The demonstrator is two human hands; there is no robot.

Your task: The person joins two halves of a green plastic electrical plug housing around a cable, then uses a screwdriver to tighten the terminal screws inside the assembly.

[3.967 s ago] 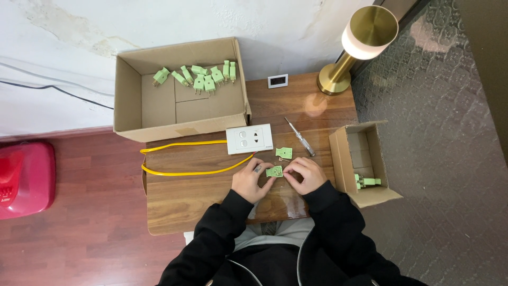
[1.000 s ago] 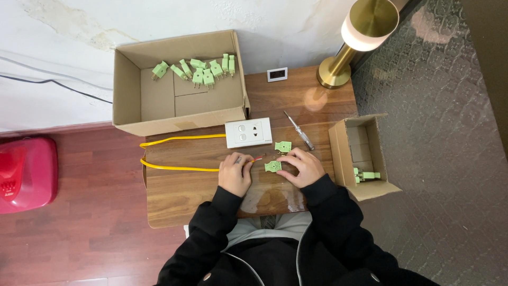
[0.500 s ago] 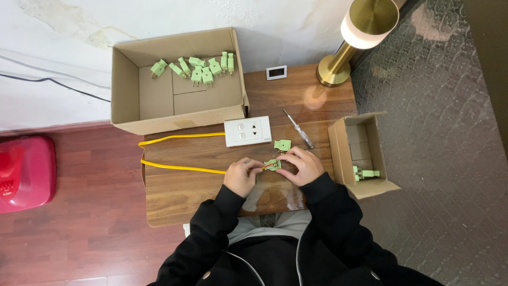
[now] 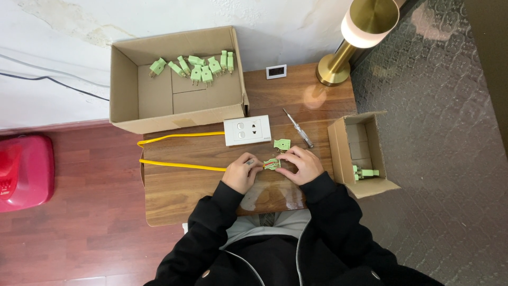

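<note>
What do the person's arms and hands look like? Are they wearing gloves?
No gloves: the left hand and right hand are bare. Both arms are covered by long black jacket sleeves reaching the wrists. The jacket has a zip down the front.

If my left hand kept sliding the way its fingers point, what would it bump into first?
Probably the green plug piece pinched at the fingertips of the left hand, then the right hand just beyond; depth is unclear.
</note>
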